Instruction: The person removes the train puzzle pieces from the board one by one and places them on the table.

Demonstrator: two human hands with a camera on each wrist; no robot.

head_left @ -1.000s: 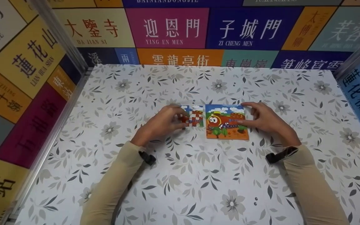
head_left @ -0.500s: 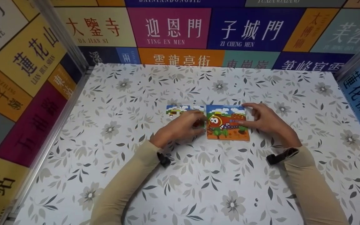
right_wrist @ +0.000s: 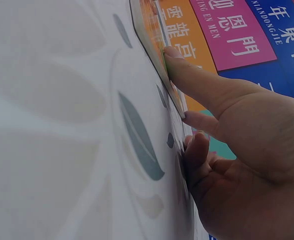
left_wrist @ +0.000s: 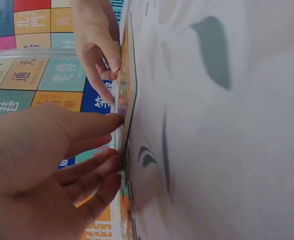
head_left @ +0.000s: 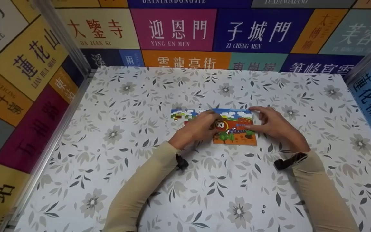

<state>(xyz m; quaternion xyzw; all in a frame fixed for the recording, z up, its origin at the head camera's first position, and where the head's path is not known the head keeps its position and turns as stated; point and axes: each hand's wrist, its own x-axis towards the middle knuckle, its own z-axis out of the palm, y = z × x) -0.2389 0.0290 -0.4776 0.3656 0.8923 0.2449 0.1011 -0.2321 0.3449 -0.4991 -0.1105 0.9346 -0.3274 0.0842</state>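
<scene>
A square train picture board (head_left: 233, 137) lies on the patterned table in the head view. My left hand (head_left: 200, 127) reaches over its left edge, with thumb and fingertips touching the board by the train's face. The left wrist view shows my left thumb (left_wrist: 99, 122) at the board's edge and the other fingers beside it. At the right edge is my right hand (head_left: 271, 122). Its thumb (right_wrist: 187, 75) lies on top of the board, and a finger touches near the corner. Jigsaw pieces (head_left: 180, 113) with cloud and train parts lie left of the board, partly hidden by my left hand.
The table (head_left: 237, 183) has a white cover with grey leaves and flowers. Behind it rises a wall of coloured panels (head_left: 172, 29) with lettering, and a similar panelled wall (head_left: 27, 74) stands on the left.
My left hand has moved right, from the jigsaw pieces to the left edge of the train board, uncovering pieces at the left. My right hand has stayed at the board's right edge.
</scene>
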